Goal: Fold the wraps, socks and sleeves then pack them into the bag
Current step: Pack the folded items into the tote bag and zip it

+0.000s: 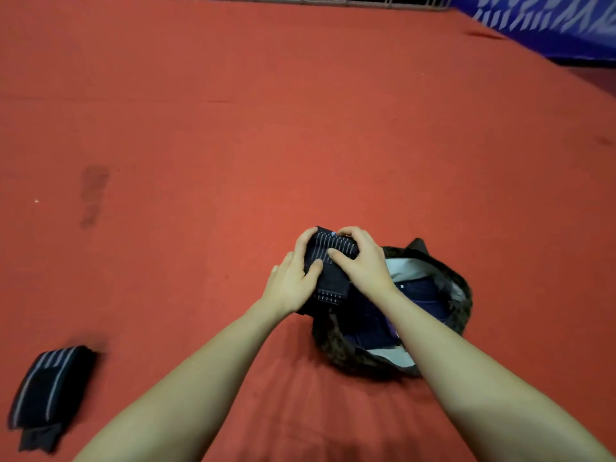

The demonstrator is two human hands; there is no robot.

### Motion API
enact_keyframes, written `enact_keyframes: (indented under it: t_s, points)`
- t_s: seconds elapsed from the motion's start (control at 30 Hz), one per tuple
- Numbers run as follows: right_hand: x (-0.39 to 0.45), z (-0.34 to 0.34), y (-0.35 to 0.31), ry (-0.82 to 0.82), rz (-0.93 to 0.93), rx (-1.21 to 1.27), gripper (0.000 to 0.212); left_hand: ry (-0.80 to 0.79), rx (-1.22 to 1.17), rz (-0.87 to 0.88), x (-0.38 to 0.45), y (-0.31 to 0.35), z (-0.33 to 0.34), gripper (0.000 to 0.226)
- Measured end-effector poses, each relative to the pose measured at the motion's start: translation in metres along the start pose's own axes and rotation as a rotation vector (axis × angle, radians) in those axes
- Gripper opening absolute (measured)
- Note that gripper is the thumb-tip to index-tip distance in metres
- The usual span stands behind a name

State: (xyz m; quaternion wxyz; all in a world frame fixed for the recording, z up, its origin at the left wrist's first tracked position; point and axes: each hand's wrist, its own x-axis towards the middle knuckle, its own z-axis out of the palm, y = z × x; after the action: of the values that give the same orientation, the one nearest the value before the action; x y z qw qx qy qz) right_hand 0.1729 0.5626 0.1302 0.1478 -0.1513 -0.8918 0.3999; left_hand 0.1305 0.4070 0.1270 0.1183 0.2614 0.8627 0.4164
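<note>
A folded black wrap with thin pale stripes (330, 276) is held between both hands just left of the bag's mouth. My left hand (293, 278) grips its left side, thumb on top. My right hand (361, 258) curls over its upper right part. The dark furry bag (461, 295) lies open on the red floor, showing a grey lining and dark blue folded items inside (423, 295). My right forearm crosses over the bag and hides part of its opening. Another folded black wrap with grey stripes (50, 391) lies at the lower left.
Red carpeted floor (233, 145) spreads all around. A blue padded barrier (550, 25) stands at the far right corner, and a metal rail (333, 0) runs along the top edge. A dark stain (93, 195) marks the carpet at the left.
</note>
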Motion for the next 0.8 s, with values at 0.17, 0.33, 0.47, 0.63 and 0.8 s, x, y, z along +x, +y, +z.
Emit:
enact_keyframes:
  t_s: [0.17,0.33,0.47,0.63,0.8]
  points:
    - [-0.003,-0.029,0.030,0.027,0.049,-0.168,0.029,-0.111,-0.080,-0.017,0.016,0.017,0.037,0.056]
    - [0.001,-0.066,0.056,0.046,0.100,-0.244,0.044,-0.125,-0.160,-0.036,0.032,0.046,0.073,0.056]
    - [0.012,-0.099,0.082,-0.030,0.058,-0.353,0.046,-0.095,-0.279,-0.088,0.046,0.065,0.106,0.059]
    - [0.011,-0.137,0.122,-0.128,-0.009,-0.449,0.053,-0.187,-0.258,-0.097,0.056,0.083,0.142,0.064]
    - [-0.005,-0.149,0.166,-0.176,-0.058,-0.450,0.053,-0.181,-0.094,-0.256,0.060,0.076,0.174,0.053]
